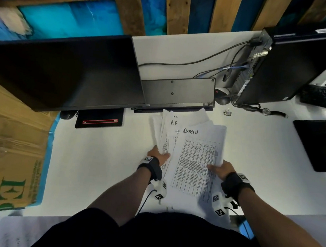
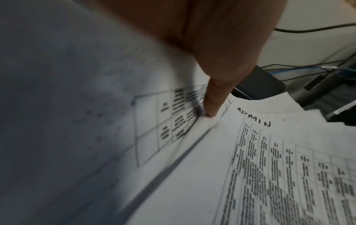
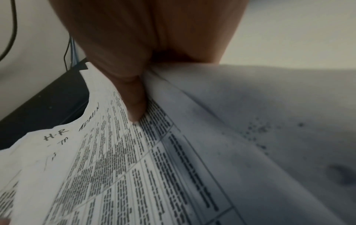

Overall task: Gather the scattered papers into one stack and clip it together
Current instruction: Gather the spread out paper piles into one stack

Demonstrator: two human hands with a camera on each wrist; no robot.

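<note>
Gripping opposite side edges of the papers (image 1: 192, 155), the left hand (image 1: 158, 154) and right hand (image 1: 223, 170) pinch the uneven, fanned stack; the top sheet reads "ADMIN".

Head view looks down from above; both wrist views skim the papers (image 1: 192, 160) closely.

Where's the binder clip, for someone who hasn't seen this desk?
Start at the upright computer tower on the right. On the white desk in front of it, just beyond the papers, lies the binder clip: small, metallic, the only loose bit there.
</note>
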